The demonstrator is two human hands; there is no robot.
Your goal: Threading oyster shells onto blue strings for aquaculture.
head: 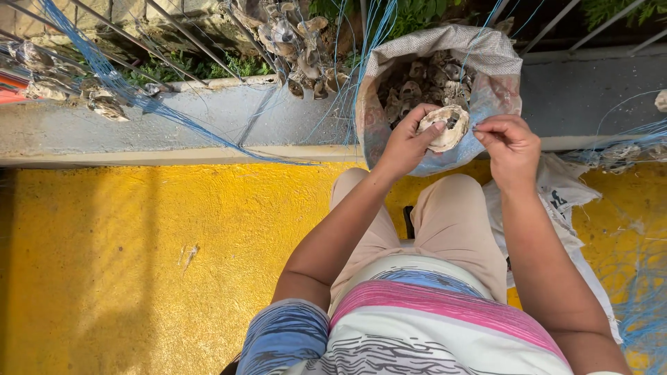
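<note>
Strung shells (104,104) on blue line (139,97) along the grey ledge (208,125) at far left. Left hand (406,142) cupped around a pale shell (445,128), held just before an open sack (486,48) of shells. Right hand (511,142) pinching thin blue line at the shell's edge.

Open sack (486,48) and blue lines (347,90) crowd front; yellow floor (139,264) left free.
</note>
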